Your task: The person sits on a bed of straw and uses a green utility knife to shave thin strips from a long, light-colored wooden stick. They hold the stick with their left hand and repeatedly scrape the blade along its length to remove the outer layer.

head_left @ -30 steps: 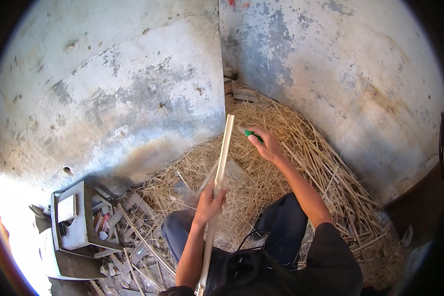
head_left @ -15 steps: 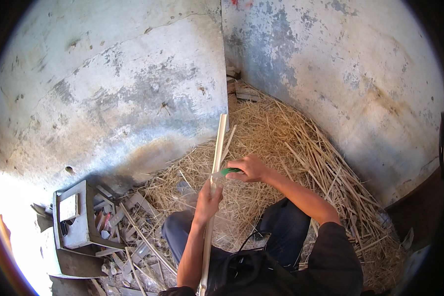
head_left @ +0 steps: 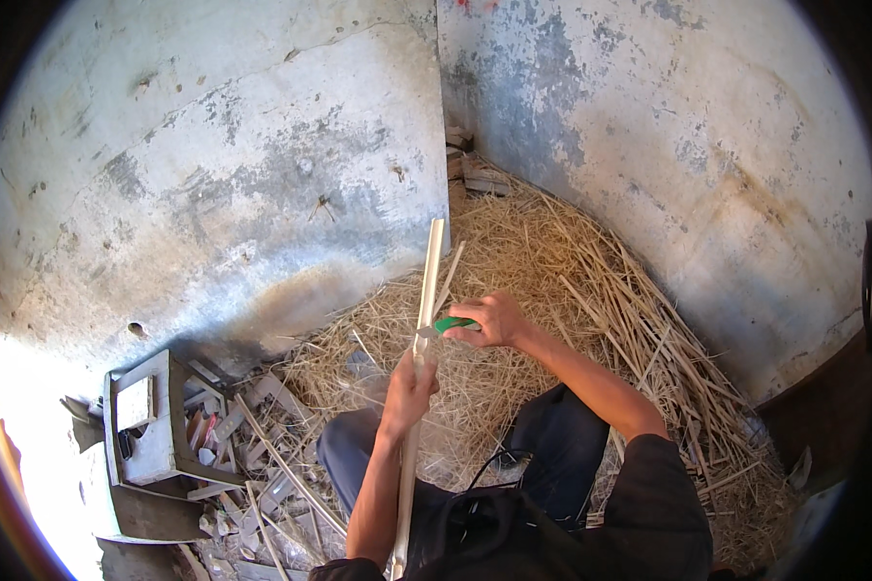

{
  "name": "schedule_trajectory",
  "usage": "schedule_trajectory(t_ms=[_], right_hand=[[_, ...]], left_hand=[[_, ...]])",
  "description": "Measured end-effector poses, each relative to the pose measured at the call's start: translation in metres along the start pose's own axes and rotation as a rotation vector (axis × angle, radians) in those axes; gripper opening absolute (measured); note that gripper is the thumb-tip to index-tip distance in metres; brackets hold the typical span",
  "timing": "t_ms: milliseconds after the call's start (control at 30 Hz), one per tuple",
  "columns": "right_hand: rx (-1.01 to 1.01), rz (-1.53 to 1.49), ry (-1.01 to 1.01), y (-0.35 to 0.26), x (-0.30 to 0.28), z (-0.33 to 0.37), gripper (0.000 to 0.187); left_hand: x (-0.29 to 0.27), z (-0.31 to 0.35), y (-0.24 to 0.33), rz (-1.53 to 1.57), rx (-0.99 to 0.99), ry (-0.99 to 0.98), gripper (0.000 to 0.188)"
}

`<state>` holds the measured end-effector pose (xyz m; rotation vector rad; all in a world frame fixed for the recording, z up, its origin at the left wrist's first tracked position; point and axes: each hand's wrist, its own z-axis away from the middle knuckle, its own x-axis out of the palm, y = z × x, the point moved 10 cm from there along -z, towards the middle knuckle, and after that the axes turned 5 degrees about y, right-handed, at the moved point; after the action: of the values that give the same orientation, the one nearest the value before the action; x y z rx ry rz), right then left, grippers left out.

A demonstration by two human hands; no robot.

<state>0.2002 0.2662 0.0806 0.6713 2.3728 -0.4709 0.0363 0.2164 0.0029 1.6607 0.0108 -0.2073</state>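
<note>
A long, pale, channel-shaped strip that looks like split bamboo (head_left: 431,276) runs from my lap up past my hands, its far end near the wall corner. My left hand (head_left: 409,395) is closed round its middle. Just beyond that grip, my right hand (head_left: 494,321) holds a knife with a green handle (head_left: 450,324), its fingers wrapped over the handle. The short blade points left and lies against the strip; its exact edge contact is too small to make out.
Straw-like shavings (head_left: 513,242) cover the floor ahead, with long thin sticks (head_left: 639,310) heaped along the right wall. At the left stands a worn wooden box (head_left: 155,416) beside scattered scraps (head_left: 271,484). Peeling walls (head_left: 291,174) meet in front of me.
My right hand and the knife have moved slightly farther up the strip, away from my left hand. The left hand keeps its grip, and the strip has barely shifted.
</note>
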Motion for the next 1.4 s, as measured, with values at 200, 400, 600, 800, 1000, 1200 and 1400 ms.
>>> schedule_trajectory(t_ms=[200,400,600,800,1000,1200,1400], right_hand=[[0.115,0.060,-0.113,0.027,0.007,0.006,0.051],[0.260,0.028,-0.006,0.066,-0.003,0.002,0.060],[0.806,0.108,0.301,0.181,-0.079,0.035,0.071],[0.623,0.089,0.101,0.150,-0.055,0.049,0.064],[0.218,-0.151,0.029,0.029,-0.030,-0.001,0.044],[0.108,-0.186,-0.115,-0.009,0.003,-0.003,0.042],[0.055,-0.118,-0.110,-0.024,0.013,-0.001,0.046]], left_hand=[[-0.002,0.003,0.001,-0.126,-0.081,-0.024,0.027],[0.000,0.011,0.000,-0.035,-0.135,-0.065,0.027],[0.025,0.036,0.007,0.001,-0.209,-0.236,0.025],[0.010,0.022,0.003,0.083,-0.186,-0.090,0.024],[0.005,0.013,-0.019,0.165,-0.292,-0.103,0.036],[0.008,0.009,-0.023,0.303,-0.311,-0.170,0.039],[0.001,0.007,-0.010,0.015,-0.161,-0.070,0.034]])
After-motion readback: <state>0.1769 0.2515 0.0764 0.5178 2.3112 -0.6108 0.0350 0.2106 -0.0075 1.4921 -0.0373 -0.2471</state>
